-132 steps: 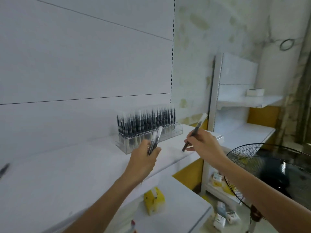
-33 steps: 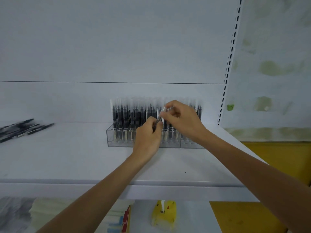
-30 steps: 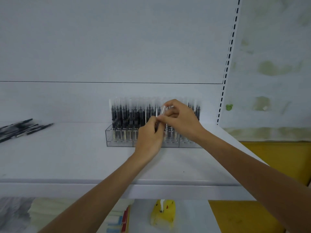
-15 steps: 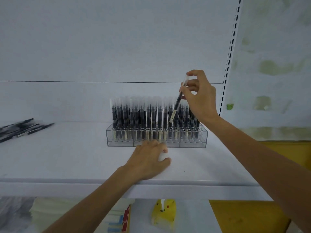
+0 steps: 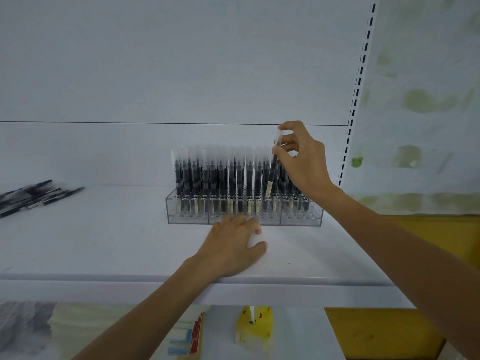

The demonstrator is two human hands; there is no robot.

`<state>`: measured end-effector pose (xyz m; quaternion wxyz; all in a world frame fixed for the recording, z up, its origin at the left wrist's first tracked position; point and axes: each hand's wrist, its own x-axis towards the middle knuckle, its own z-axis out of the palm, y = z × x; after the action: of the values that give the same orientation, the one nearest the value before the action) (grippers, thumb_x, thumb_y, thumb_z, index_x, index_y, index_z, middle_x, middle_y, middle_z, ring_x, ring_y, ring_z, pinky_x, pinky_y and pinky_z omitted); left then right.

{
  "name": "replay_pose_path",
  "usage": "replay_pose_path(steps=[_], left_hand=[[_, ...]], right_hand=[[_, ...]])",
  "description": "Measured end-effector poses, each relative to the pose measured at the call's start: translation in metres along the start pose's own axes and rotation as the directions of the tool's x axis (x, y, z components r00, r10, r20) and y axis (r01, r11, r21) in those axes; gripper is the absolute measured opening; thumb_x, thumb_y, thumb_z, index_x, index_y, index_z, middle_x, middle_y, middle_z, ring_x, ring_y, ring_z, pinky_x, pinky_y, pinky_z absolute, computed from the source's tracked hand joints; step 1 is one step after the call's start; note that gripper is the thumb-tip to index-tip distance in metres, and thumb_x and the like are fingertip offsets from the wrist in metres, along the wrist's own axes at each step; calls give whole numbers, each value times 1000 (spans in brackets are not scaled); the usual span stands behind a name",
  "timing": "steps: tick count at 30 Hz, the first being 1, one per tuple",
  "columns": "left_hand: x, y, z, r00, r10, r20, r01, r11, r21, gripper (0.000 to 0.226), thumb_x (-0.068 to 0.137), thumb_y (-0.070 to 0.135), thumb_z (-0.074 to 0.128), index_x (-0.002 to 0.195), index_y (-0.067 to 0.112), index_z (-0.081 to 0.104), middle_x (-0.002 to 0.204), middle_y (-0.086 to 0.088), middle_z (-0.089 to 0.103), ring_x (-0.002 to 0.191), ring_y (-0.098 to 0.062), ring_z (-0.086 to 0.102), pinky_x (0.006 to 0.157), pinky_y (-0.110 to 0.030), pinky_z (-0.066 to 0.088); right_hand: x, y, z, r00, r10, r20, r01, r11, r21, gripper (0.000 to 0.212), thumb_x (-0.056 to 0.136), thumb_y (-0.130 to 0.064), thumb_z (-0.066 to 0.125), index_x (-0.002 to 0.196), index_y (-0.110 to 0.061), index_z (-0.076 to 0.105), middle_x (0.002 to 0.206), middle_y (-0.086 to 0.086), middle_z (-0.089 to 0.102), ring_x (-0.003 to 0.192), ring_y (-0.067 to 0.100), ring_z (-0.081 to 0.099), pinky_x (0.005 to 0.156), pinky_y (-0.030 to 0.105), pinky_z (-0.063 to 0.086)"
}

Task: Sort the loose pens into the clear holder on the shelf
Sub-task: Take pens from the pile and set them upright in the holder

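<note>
Head view: a person's right hand (image 5: 304,162) held a pen (image 5: 271,175) at the clear holder (image 5: 298,220) on the white shelf (image 5: 104,242).
Its grip pinched the slightly tilted pen near the top between thumb and fingers, the lower end down among the upright pens right of the holder's middle. The left hand (image 5: 233,248) lay palm-down on the shelf, grip spread and holding nothing, fingertips at the holder's near wall. Loose pens (image 5: 33,197) lay heaped at far left, well apart.

Tilted black pen (image 5: 272,172) pinched in right fingers (image 5: 289,138), tip over the packed clear holder (image 5: 187,216); loose pens (image 5: 33,197) far left.
</note>
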<state>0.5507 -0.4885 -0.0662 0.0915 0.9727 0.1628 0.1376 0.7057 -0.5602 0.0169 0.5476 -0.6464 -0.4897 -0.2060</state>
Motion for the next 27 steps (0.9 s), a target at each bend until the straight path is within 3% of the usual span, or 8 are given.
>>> replay_pose_path(steps=[6,10,15,17,20,22,24,27], left_hand=[[0,1,0,1000,-3,6,3,1000,7,36,94,42,41,124,24,46,134,2,42,126,-18,32,104,-35,28],[0,1,0,1000,-3,0,3,1000,9,37,93,42,42,125,24,46,135,2,43,126,-18,33,104,-35,28],[1,0,0,1000,2,-8,-2,1000,3,37,93,42,42,125,24,47,134,2,43,125,-18,33,102,-35,29],[1,-1,1,1000,4,-11,-4,1000,1,37,93,42,42,125,24,47,134,2,43,125,-18,33,102,-35,29],[1,-2,2,1000,10,-18,-10,1000,1,37,93,42,42,125,24,47,134,2,43,126,-18,33,103,-35,29],[2,-4,2,1000,14,-23,-14,1000,-12,37,93,42,43,125,24,48,134,2,44,126,-18,33,104,-36,30],[2,-6,2,999,16,-38,-18,999,-52,35,92,41,45,123,25,51,134,3,46,126,-17,35,106,-36,30],[1,-11,-1,997,25,-75,-35,991,-133,31,92,37,48,119,22,56,129,3,51,123,-15,40,103,-31,32]], right_hand=[[-5,2,6,999,9,45,-7,999,-49,31,89,-11,60,119,-15,52,92,1,62,77,11,60,74,19,48],[-8,9,11,996,-15,87,23,996,-86,31,89,-9,60,119,-14,53,91,4,60,72,2,57,64,4,42],[-14,16,15,992,-6,127,23,990,-140,32,89,-9,62,120,-11,53,92,4,58,75,10,58,62,-1,39],[-16,17,16,991,-11,135,34,985,-168,34,89,-10,62,121,-10,52,90,2,57,79,14,60,65,2,41],[-18,17,17,992,-10,129,42,969,-244,36,89,-15,62,123,-14,50,89,-2,58,80,16,60,73,24,49],[-18,17,17,993,-9,114,42,958,-285,37,89,-17,62,124,-16,51,87,-2,58,75,14,57,73,31,50],[-20,16,17,996,-34,86,59,950,-308,38,89,-18,61,126,-18,51,88,-2,55,71,12,50,69,31,48],[-22,9,19,995,-84,47,95,937,-336,43,90,-18,60,131,-20,48,93,-4,49,67,8,42,58,19,36]])
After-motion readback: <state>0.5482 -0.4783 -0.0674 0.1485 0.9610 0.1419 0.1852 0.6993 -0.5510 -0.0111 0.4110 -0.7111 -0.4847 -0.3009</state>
